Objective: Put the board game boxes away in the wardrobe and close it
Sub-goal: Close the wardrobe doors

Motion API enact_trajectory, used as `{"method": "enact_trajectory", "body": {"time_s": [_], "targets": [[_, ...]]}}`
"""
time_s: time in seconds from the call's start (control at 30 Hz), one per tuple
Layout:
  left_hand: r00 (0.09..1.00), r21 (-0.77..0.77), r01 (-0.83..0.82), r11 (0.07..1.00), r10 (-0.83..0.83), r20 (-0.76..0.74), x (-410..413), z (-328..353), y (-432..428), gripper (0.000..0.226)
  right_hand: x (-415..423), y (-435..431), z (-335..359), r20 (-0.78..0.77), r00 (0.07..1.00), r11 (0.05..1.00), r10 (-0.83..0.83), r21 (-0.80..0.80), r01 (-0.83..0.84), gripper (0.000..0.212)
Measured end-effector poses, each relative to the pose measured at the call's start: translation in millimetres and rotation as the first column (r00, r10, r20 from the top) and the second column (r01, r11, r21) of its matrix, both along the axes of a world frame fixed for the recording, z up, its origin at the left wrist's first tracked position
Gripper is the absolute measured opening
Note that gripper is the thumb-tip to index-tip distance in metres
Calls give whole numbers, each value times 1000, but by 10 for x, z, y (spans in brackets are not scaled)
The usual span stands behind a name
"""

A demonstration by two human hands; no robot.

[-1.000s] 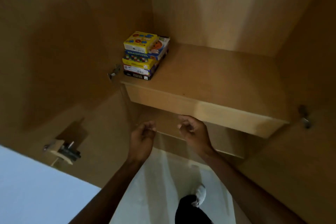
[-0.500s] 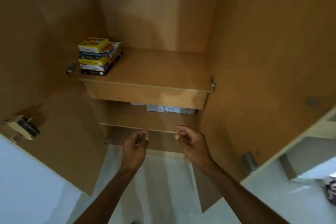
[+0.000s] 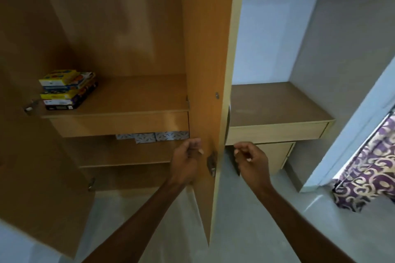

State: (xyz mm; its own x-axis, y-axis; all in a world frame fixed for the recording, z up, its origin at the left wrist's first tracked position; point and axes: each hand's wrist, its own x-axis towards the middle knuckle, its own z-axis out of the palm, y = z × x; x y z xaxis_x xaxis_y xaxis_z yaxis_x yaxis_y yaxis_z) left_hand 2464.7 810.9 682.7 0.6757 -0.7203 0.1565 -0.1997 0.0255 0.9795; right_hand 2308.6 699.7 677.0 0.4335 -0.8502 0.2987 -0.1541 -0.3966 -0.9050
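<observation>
A stack of several colourful board game boxes [image 3: 66, 89] lies at the left end of the upper wardrobe shelf [image 3: 132, 96]. Both wardrobe doors stand open: the left door [image 3: 32, 156] swings out at the left, and the right door [image 3: 205, 49] is seen edge-on in the middle. My left hand [image 3: 187, 161] hovers loosely curled and empty by the inner face of the right door, near its metal latch [image 3: 212, 161]. On the door's outer side, my right hand [image 3: 252, 161] is also curled and holds nothing.
Grey patterned boxes [image 3: 149, 136] sit on the lower shelf under the drawer front. To the right of the wardrobe is a built-in wooden desk top [image 3: 277, 104] against a pale wall. A purple patterned curtain [image 3: 367, 166] hangs at the far right. The floor is pale.
My view has swung right and pulled back: the box stack has shifted to the left, and the right door's edge now stands between my hands. Both hands stay empty and curled.
</observation>
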Motion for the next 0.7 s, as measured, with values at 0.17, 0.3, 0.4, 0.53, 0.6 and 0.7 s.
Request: {"method": "enact_trajectory", "body": {"time_s": [0.17,0.3,0.4,0.53,0.6,0.7], "targets": [[996,-1,91,996,-91,17,-225,250,-269,35,171,-295,295,-77,980,981,184,79,-178,46],[993,0,121,993,-121,-5,-243,247,-249,41,289,-249,382,-19,968,966,252,66,-250,40],[995,-4,100,995,-100,-17,-155,220,-127,42,407,-286,365,-63,973,974,221,59,-218,33],[999,-13,39,999,-38,31,116,249,187,35,701,-188,332,-68,963,965,260,58,-256,17],[998,-14,15,1000,-14,54,349,275,419,35,962,-84,321,-68,948,950,310,51,-307,12],[995,-6,-39,999,40,91,756,299,757,38,1406,76,343,-105,888,894,447,31,-447,11]]}}
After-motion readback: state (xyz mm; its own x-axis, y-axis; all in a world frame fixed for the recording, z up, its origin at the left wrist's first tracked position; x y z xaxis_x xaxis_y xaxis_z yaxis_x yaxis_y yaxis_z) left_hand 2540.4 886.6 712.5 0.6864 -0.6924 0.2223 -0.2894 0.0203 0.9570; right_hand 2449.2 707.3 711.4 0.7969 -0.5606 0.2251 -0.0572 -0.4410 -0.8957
